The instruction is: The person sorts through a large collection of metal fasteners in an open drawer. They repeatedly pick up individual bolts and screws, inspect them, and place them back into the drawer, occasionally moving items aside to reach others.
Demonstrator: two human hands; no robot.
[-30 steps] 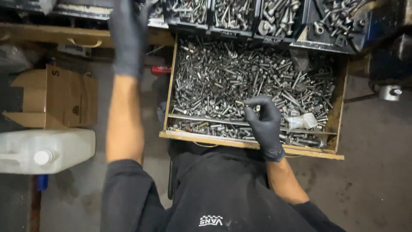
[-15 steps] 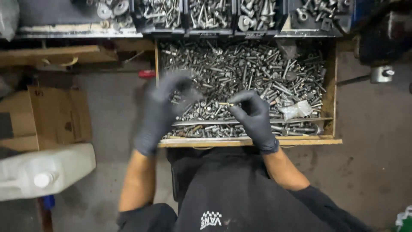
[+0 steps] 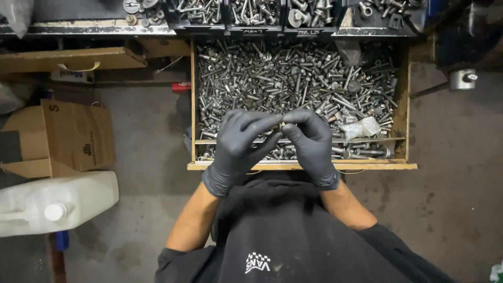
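Both my hands wear black gloves and meet over the front of an open wooden drawer [image 3: 403, 131] heaped with steel bolts and screws [image 3: 293, 78]. My right hand [image 3: 312, 144] pinches a small brass-coloured bolt [image 3: 282, 125] between thumb and fingertips. My left hand [image 3: 238, 144] has its fingertips on the same bolt from the left. Most of the bolt is hidden by the fingers. A thin divider [image 3: 367, 140] fences off a narrow front compartment of the drawer, just beneath my hands.
Black bins [image 3: 251, 13] of fasteners line the shelf above the drawer. A clear plastic bag [image 3: 360, 127] lies among the bolts at right. On the concrete floor at left stand a cardboard box [image 3: 73, 136] and a white plastic jug [image 3: 57, 202]. My dark-clothed lap fills the bottom.
My left hand came down from the upper shelf and joined my right hand at the small bolt. My right hand stayed over the drawer front, holding the bolt.
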